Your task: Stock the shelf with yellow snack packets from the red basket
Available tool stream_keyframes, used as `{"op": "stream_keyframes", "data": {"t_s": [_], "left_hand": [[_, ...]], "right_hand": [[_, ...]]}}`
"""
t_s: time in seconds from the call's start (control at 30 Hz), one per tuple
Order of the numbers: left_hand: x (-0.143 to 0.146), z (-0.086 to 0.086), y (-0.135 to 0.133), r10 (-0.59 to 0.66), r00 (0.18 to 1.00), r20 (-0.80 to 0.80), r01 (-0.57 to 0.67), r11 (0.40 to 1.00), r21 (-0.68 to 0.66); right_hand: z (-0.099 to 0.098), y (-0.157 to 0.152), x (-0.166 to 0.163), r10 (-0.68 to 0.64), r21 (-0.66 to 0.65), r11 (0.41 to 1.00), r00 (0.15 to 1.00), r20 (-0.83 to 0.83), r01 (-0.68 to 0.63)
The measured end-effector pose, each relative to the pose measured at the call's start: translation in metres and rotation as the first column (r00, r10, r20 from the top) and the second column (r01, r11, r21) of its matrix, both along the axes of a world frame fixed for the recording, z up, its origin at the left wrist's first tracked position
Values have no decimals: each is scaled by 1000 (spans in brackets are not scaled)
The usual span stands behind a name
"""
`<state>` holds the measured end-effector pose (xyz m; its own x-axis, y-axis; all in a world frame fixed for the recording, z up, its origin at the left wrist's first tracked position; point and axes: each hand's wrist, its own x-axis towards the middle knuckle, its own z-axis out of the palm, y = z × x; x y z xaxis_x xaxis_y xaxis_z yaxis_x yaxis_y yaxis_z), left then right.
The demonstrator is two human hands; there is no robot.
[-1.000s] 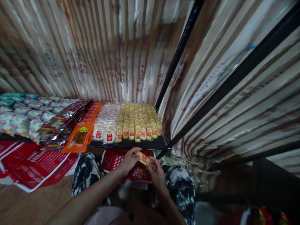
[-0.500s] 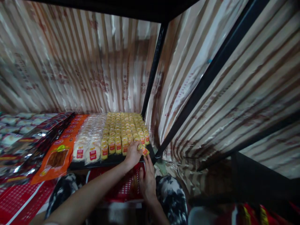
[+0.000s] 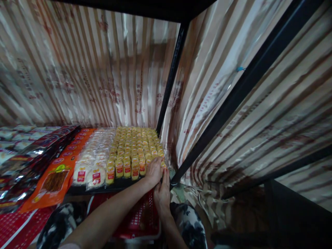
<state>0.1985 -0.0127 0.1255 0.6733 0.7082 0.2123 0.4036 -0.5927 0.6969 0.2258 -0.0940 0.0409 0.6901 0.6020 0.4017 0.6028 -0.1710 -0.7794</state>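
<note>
Yellow wrapped snack packets [image 3: 135, 145] with red labels stand in tight rows on the dark shelf [image 3: 121, 185]. My left hand [image 3: 154, 170] is at the front right corner of these rows, its fingers curled round a small yellow packet [image 3: 163, 164] that it mostly hides. Just right of it, my right hand [image 3: 162, 193] stretches its fingers upward, close together, with the tips against the lower side of that same packet. Left of the yellow rows lie clear packets of pale round snacks [image 3: 96, 177].
Orange snack bags [image 3: 55, 180] and dark shiny packs [image 3: 19, 169] lie farther left. Below the shelf is a red basket [image 3: 145, 221] between my knees. A black frame post [image 3: 178, 173] slants up at the right, and striped sheeting [image 3: 116, 69] hangs behind.
Both hands have moved slightly up with the packet, into the front right corner of the yellow rows. The packet, tilted and visible before, is now mostly covered. The view has shifted a little.
</note>
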Motion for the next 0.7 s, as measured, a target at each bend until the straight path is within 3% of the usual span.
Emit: {"op": "stream_keyframes", "data": {"t_s": [0.33,0.57,0.7], "left_hand": [[24,4,7,25,998,-58,-23,999,29],[24,4,10,59,996,-67,-57,998,36],[25,7,11,21,994,-109,-15,998,53]], "right_hand": [[-8,16,17,29,-16,999,999,-35,-30],[-3,19,19,46,10,999,995,85,-47],[-1,21,22,51,-6,999,996,77,-51]]}}
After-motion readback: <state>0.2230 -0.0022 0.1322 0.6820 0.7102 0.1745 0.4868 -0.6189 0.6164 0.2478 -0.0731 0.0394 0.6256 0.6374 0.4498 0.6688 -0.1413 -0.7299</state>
